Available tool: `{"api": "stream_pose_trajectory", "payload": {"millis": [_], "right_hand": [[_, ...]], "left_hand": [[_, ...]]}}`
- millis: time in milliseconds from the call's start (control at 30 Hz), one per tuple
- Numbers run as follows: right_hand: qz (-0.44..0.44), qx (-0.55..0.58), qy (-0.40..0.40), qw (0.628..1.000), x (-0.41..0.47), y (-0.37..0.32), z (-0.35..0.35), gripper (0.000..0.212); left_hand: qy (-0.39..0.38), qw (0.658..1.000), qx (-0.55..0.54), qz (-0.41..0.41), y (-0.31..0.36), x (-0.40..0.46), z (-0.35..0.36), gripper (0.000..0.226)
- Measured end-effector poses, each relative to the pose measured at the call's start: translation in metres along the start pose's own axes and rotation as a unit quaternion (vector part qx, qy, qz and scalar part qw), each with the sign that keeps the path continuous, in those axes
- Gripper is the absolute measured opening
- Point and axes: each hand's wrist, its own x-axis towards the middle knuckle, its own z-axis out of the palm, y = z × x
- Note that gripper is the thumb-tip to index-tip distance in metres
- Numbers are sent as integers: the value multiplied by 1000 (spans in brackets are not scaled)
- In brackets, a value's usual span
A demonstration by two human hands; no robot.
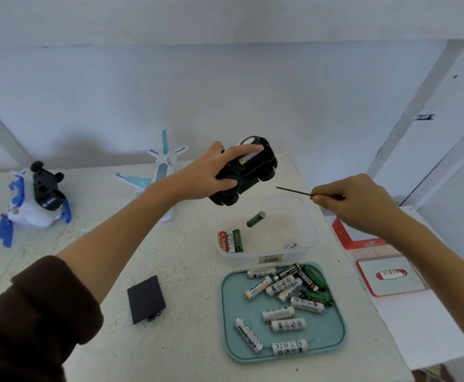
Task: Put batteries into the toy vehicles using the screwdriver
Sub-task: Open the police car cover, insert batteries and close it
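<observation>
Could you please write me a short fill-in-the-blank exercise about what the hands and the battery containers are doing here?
1. The left hand holds the black toy car upside down above the ____.
2. The right hand pinches the ____.
3. The teal tray holds loose ____.
4. The black battery cover lies on the ____.

Missing words: clear tub; screwdriver; batteries; table.

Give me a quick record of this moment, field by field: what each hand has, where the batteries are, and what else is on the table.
left hand: holds black toy car upside down above the clear tub
right hand: grips screwdriver, tip toward the car
green battery: in mid-air over the tub
loose batteries: on teal tray
battery cover: flat on table
other toys: toy plane, blue-white toy
</observation>
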Motion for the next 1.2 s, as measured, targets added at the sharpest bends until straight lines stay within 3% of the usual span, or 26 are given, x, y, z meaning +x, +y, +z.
{"api": "stream_pose_trajectory", "payload": {"millis": [200,433,667,800,1000,1200], "right_hand": [[-47,101,71,991,0,-13,17,18],[-81,140,118,980,5,-36,40,16],[-79,113,113,984,11,-43,45,17],[-67,95,97,988,11,-47,56,18],[-68,95,85,990,10,-48,59,19],[-80,123,80,986,6,-41,54,13]], "left_hand": [[6,998,-69,-7,2,-5,12,71],[18,992,-121,-15,6,-8,22,69],[67,989,-129,-23,5,-5,34,72],[102,974,-200,-20,9,-6,42,75],[108,958,-263,-23,7,-6,45,73],[109,964,-241,-24,9,-11,41,73]]}}
